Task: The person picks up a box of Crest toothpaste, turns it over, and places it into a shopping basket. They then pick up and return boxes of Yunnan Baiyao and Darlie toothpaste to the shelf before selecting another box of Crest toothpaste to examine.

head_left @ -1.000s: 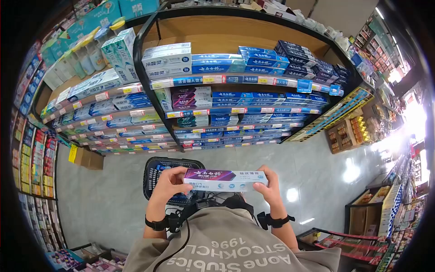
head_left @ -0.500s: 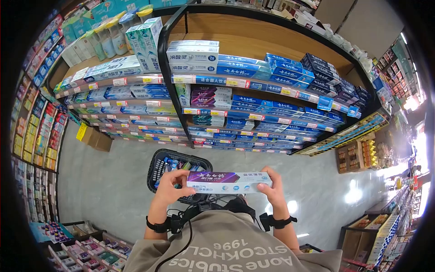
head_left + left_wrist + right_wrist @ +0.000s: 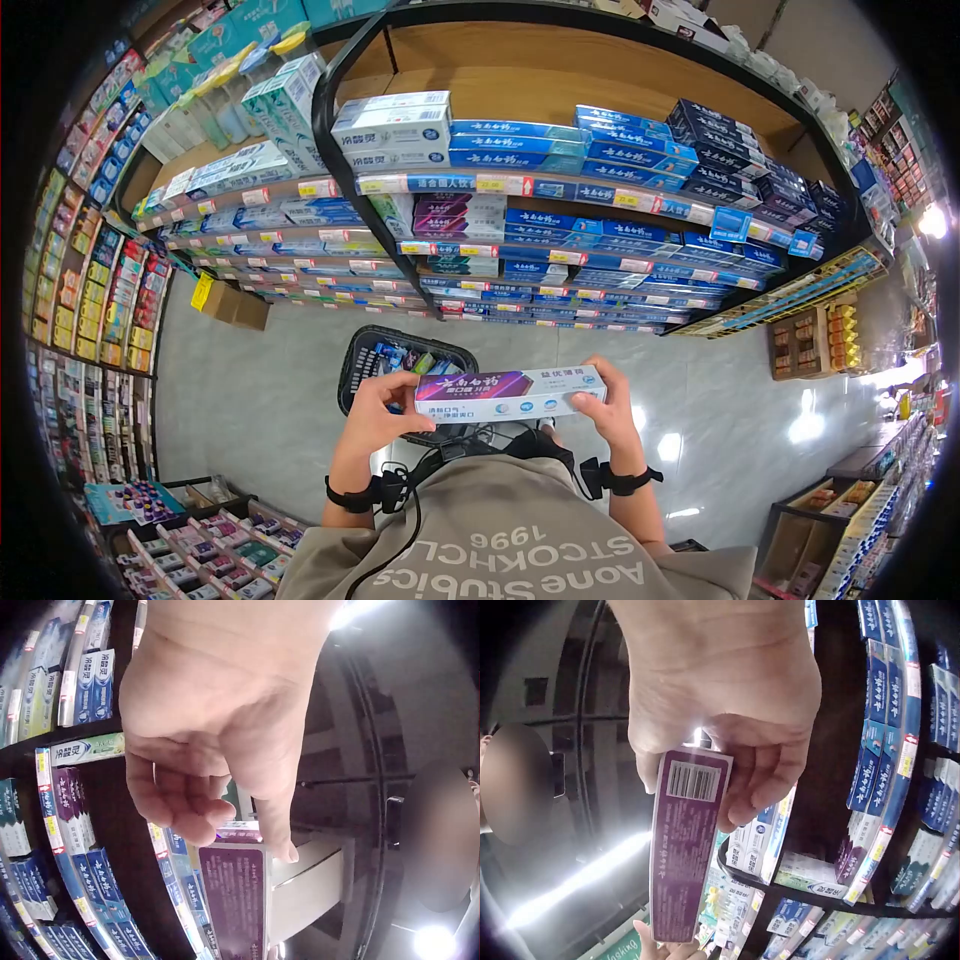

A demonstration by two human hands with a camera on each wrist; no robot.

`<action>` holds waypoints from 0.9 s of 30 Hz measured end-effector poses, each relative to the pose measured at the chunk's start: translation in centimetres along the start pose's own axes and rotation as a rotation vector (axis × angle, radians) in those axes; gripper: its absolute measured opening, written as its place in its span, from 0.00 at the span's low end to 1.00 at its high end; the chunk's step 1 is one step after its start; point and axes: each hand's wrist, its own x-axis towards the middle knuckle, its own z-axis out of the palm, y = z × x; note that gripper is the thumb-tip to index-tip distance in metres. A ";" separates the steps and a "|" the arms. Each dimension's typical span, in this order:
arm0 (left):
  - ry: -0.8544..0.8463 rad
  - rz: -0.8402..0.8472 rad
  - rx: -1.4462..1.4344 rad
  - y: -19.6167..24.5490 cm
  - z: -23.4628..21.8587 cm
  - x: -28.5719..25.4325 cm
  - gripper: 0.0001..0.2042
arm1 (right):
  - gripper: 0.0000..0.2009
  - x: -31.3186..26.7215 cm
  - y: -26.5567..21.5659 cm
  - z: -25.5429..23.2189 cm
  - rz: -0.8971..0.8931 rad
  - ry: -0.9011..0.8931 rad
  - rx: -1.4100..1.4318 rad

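Note:
A white and purple toothpaste box [image 3: 510, 393] is held level in front of the torso, one end in each hand. My left hand [image 3: 376, 412] pinches its left end between thumb and fingers. At the other end my right hand [image 3: 612, 408] grips the box, thumb on its front face. From the left wrist, the purple printed underside [image 3: 234, 900] shows below curled fingers. The right wrist view shows the same purple side with a barcode [image 3: 694, 781], and the left fingers [image 3: 676, 949] at its far end.
A black shopping basket [image 3: 462, 358] holding several packages stands on the floor beyond the left hand. Ahead runs a shelf rack [image 3: 440, 186] stacked with toothpaste boxes. A cardboard box [image 3: 236, 304] sits on the floor at left, and display bins [image 3: 215, 540] stand behind at lower left.
The head view has shifted, bringing more of the basket and its contents into sight beyond the left hand. Both hands keep their hold on the toothpaste box, which stays nearly in place.

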 end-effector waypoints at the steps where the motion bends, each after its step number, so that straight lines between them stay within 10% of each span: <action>1: 0.029 0.014 -0.032 0.1 0.3 0.5 0.28 | 0.17 0.4 -0.7 -0.3 0.003 0.013 0.015; 27: 0.642 0.163 -0.156 -0.2 9.2 -2.3 0.35 | 0.35 15.1 -4.0 -2.6 -0.126 -0.765 -0.124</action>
